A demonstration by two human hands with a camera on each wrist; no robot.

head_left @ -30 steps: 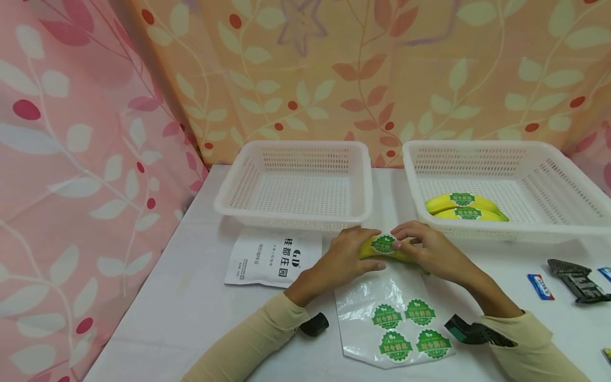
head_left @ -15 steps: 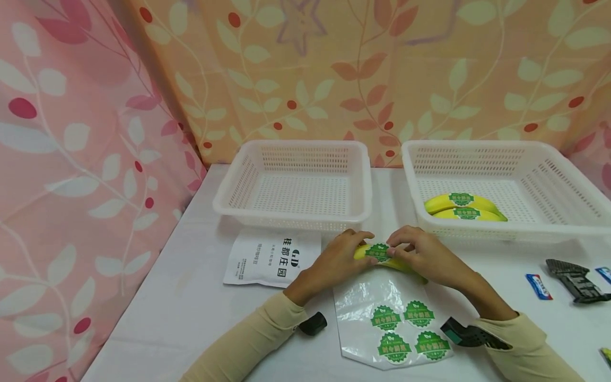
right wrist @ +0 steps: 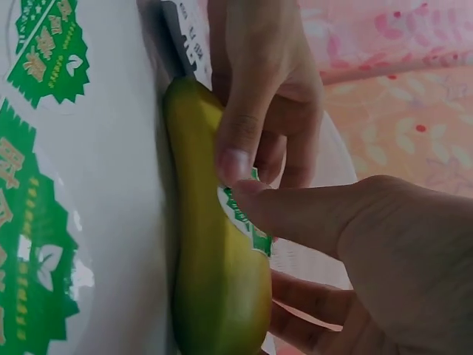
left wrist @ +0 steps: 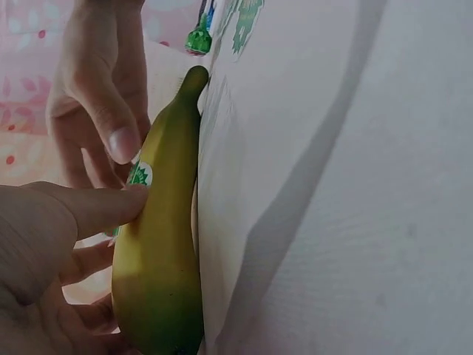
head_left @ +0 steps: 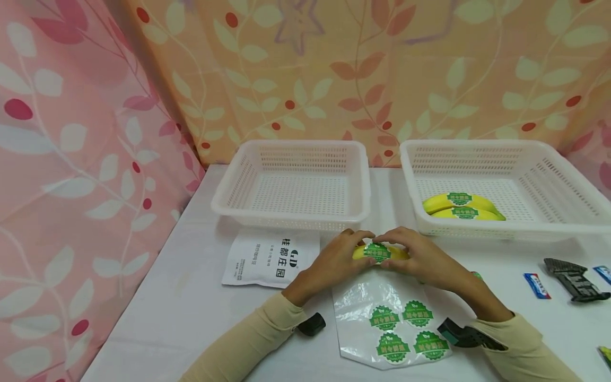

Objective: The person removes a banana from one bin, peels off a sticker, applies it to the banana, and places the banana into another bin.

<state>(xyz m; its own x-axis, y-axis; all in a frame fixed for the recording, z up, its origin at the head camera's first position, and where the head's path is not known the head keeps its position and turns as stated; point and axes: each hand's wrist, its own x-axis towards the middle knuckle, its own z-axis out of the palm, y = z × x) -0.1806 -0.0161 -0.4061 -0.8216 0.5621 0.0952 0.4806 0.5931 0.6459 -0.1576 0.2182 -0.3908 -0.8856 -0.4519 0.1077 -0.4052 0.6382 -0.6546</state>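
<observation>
A yellow banana (head_left: pixel 397 253), greener at its ends, lies on the sheet with a green-and-white sticker (head_left: pixel 377 252) across its upper side. My left hand (head_left: pixel 341 260) holds it around its left part, thumb on the near side and fingers on the far side. From the right, my right hand (head_left: pixel 426 259) spans it likewise, its thumb (right wrist: pixel 295 214) at the sticker's edge in the right wrist view. Both thumbs sit close together along the sticker. Under the hands lies a glossy white sticker sheet (head_left: pixel 353 329) bearing several matching green stickers (head_left: pixel 391 346).
Behind the hands stand two white baskets, a left one (head_left: pixel 291 218) and a right one (head_left: pixel 525 229) holding two stickered bananas (head_left: pixel 460 206). A white pouch (head_left: pixel 272 260) lies at left. Small blue-and-white packets (head_left: pixel 537 286) and a black wrapped packet (head_left: pixel 576 280) lie at right.
My right hand has shifted from the sticker's right edge to reach over the banana, thumb near and fingers far. The banana has come slightly down and left with my left hand.
</observation>
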